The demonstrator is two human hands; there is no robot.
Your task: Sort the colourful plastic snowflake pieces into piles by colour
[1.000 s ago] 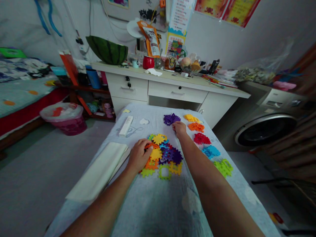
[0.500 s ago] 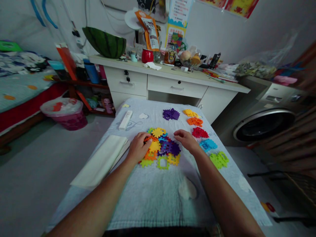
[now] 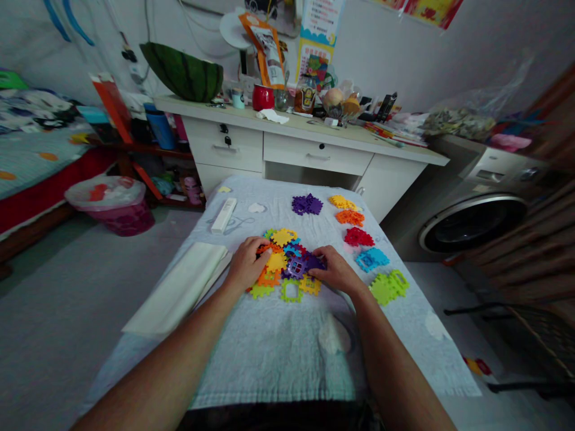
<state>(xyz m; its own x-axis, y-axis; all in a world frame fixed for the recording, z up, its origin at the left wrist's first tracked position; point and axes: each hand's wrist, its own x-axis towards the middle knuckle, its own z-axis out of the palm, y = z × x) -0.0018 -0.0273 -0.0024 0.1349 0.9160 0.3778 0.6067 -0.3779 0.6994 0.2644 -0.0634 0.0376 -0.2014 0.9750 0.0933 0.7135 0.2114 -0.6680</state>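
- Our left hand (image 3: 245, 264) touches the mixed heap (image 3: 276, 261) at left, our right hand (image 3: 335, 269) a purple piece (image 3: 311, 262) at right.
- We can't tell either grip.
- We're likely picking; lifting wants a pinch.

middle pile (image 3: 276, 261): multicoloured | outer piles (image 3: 358, 237): purple, yellow, orange, red, blue, lime

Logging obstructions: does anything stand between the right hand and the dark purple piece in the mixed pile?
Nothing visible does: the right hand is at the dark purple piece in the mixed pile, apparently touching it.
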